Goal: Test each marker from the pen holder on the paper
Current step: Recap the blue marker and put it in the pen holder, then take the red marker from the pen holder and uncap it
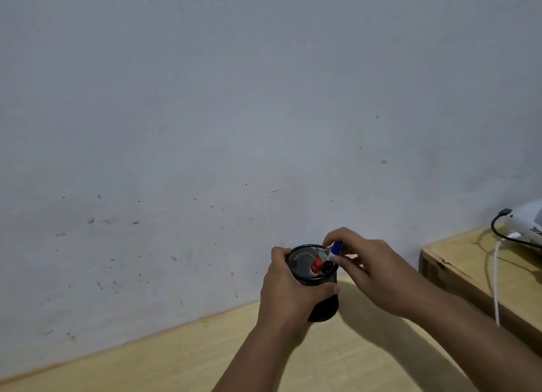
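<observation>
Right now the right hand, at lower centre-right of the frame, pinches the blue-capped marker between thumb and fingertips at the rim of the pen holder. The left hand wraps around the holder's near side, fingers curled tight on the black mesh, and tips it toward the camera above the wooden table.

Inside, a red-capped marker and a black-capped marker sit side by side, caps up.

The blue marker's long axis runs steeply — cap toward the upper right, white barrel slanting down-left into the cup.

The risk, as I judge it, lies in that tilt: tipped further, the holder could spill the two loose markers. A pinch this close to the cap could also pull the cap off and leave the barrel behind.

No paper shows anywhere in frame. A white device with cables rests on another wooden surface at far right.
</observation>
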